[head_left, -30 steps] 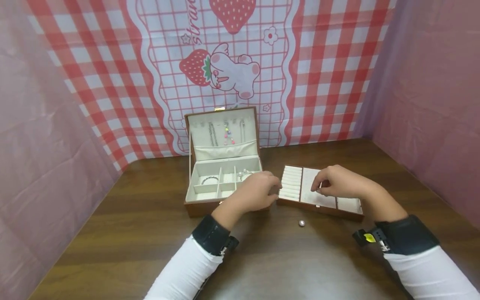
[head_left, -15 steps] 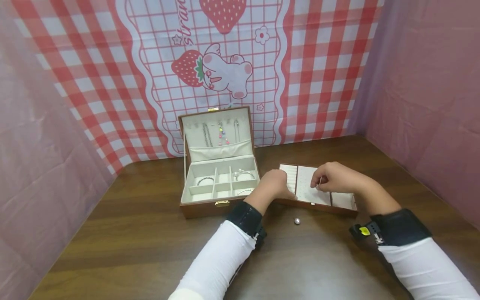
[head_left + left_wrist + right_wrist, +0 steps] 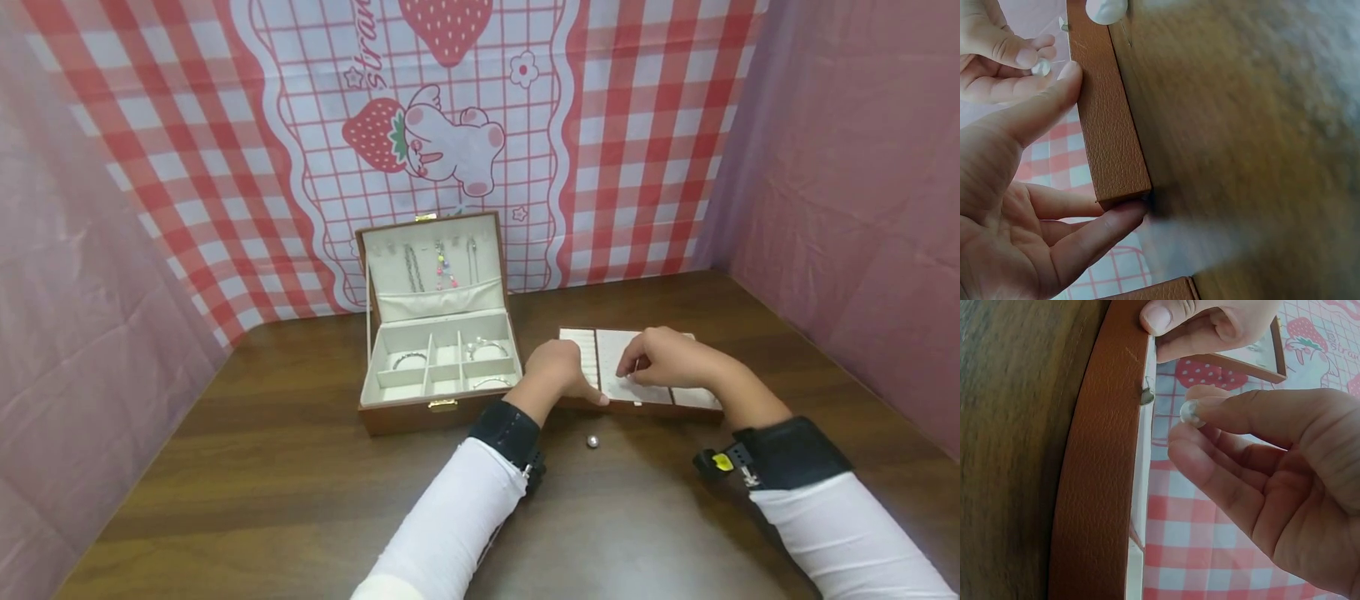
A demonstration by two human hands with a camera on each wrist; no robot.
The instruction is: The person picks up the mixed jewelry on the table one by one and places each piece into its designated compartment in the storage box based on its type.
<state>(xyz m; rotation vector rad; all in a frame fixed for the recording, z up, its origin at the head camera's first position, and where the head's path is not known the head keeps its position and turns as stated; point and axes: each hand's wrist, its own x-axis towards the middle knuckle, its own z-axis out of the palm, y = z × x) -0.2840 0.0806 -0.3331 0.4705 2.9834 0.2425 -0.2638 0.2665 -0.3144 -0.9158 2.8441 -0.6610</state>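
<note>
Nearest the viewer, two white sleeves with dark wrist bands cross the wooden desk (image 3: pixel 300 500). A loose pearl earring (image 3: pixel 592 442) lies on the desk between the forearms, just in front of the jewellery tray (image 3: pixel 693 398) and apart from both hands. The tray, brown-walled with a pale lining, sits to the right of the jewellery box (image 3: pixel 438 367). The left hand (image 3: pixel 558 375) steadies the tray at its left end: thumb on the front wall, a finger hooked round the corner, the other fingers loosely curled. The right hand (image 3: pixel 667 358) hovers over the tray's middle section, thumb and forefinger pinching a second pearl earring (image 3: pixel 1189 411); the hand hides the lining beneath it. A small metal clasp (image 3: pixel 1146 395) shows on the tray's rim. Farther back, the jewellery box stands open, bracelets (image 3: pixel 486 346) in its compartments, necklaces (image 3: pixel 442 267) hanging inside the raised lid. Behind all, a red-checked strawberry cloth (image 3: pixel 450 125) forms the backdrop.
</note>
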